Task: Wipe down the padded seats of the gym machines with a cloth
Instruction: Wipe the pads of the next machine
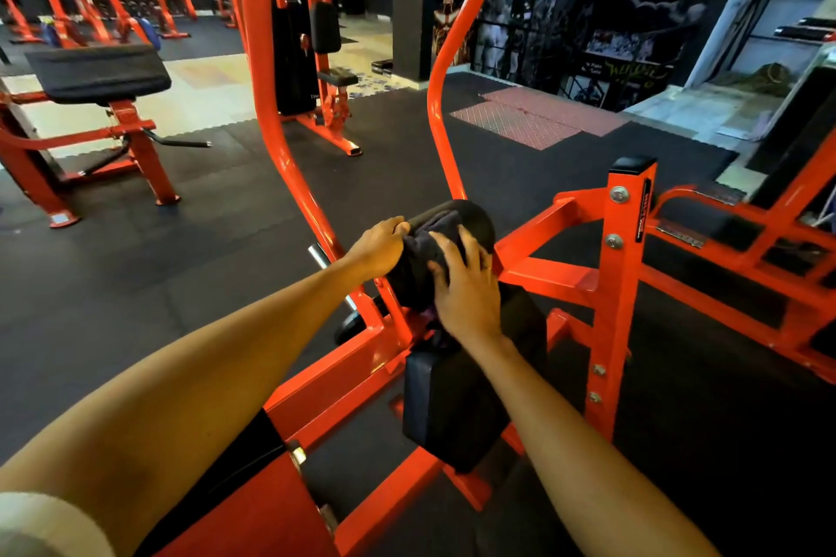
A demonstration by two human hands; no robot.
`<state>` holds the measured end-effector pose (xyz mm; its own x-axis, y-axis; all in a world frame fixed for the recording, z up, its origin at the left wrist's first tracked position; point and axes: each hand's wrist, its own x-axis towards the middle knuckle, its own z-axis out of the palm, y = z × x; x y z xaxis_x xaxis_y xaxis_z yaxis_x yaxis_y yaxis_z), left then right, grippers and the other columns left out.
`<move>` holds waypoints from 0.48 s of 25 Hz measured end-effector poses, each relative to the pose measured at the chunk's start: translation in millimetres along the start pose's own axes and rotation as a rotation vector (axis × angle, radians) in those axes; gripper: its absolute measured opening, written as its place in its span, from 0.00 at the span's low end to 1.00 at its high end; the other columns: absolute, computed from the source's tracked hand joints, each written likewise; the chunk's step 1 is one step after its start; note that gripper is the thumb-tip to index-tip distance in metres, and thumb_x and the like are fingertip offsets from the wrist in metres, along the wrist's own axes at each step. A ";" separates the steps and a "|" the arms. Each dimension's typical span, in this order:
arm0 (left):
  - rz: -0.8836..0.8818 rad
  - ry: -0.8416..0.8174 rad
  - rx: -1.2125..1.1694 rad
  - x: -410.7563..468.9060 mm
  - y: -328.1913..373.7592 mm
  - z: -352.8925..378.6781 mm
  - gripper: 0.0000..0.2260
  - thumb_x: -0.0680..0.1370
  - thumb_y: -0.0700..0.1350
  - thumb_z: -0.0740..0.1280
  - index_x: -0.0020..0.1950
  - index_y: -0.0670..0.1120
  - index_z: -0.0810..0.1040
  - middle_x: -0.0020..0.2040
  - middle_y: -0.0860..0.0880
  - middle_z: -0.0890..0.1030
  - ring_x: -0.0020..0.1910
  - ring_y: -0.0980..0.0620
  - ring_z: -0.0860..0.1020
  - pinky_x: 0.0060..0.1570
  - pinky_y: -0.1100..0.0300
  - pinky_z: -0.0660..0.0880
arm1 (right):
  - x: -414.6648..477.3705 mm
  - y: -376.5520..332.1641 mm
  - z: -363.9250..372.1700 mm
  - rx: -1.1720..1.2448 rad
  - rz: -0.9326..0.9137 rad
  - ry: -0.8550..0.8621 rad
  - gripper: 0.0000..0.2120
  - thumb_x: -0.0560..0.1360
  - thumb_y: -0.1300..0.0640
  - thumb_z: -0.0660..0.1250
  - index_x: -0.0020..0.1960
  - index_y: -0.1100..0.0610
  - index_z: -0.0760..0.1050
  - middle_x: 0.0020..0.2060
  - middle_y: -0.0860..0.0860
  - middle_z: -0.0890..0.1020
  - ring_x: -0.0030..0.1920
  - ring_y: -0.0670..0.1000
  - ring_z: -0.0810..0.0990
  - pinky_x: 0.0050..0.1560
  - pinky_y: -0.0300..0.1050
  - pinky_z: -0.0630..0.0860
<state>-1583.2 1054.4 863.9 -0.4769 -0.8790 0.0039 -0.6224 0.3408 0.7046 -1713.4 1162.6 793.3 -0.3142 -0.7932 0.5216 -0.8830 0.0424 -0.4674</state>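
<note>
I see the dark cloth (pixel 427 251) draped over the top of the black upright pad (pixel 472 217) on the orange machine. My left grip (pixel 380 246) curls round the cloth's edge on the pad's left side. My right grip (pixel 461 285) lies flat on the pad's front, fingers spread, pressing the cloth. The pad's long way runs down to the seat pad (pixel 452 407), just below it and nearer me. I think the right grip is best placed to slide down.
</note>
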 end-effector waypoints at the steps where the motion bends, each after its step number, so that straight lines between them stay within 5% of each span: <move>1: 0.003 0.002 0.020 -2.1 2.3 0.2 0.15 0.87 0.47 0.51 0.58 0.45 0.76 0.53 0.44 0.79 0.52 0.43 0.78 0.51 0.52 0.72 | 16.8 13.6 -1.3 -0.051 0.024 0.005 0.21 0.83 0.48 0.60 0.76 0.41 0.66 0.79 0.51 0.61 0.76 0.64 0.64 0.72 0.63 0.66; 6: 0.030 -0.004 0.035 -6.7 1.0 3.3 0.16 0.87 0.49 0.50 0.59 0.42 0.74 0.57 0.39 0.79 0.57 0.37 0.78 0.49 0.53 0.71 | 86.1 36.7 -17.8 0.127 0.415 -0.074 0.20 0.83 0.47 0.58 0.74 0.43 0.67 0.75 0.54 0.66 0.71 0.68 0.68 0.70 0.63 0.67; 9: 0.008 -0.006 0.064 -5.3 6.6 2.2 0.18 0.87 0.48 0.51 0.71 0.42 0.72 0.69 0.39 0.75 0.66 0.40 0.75 0.63 0.51 0.70 | 51.7 -11.1 -9.8 0.005 0.360 -0.006 0.21 0.82 0.43 0.60 0.74 0.42 0.69 0.79 0.53 0.63 0.75 0.66 0.64 0.70 0.64 0.65; 12: -0.013 0.012 0.054 -0.9 5.4 2.1 0.16 0.86 0.44 0.53 0.70 0.45 0.75 0.70 0.41 0.76 0.66 0.41 0.75 0.63 0.52 0.70 | 9.4 -39.4 -2.5 0.029 0.209 -0.029 0.22 0.82 0.43 0.62 0.76 0.42 0.67 0.80 0.52 0.60 0.78 0.63 0.58 0.72 0.66 0.61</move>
<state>-1587.4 1057.7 866.2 -0.4613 -0.8872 0.0035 -0.6611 0.3463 0.6655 -1682.4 1155.0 818.5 -0.4790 -0.7862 0.3906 -0.7890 0.1906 -0.5840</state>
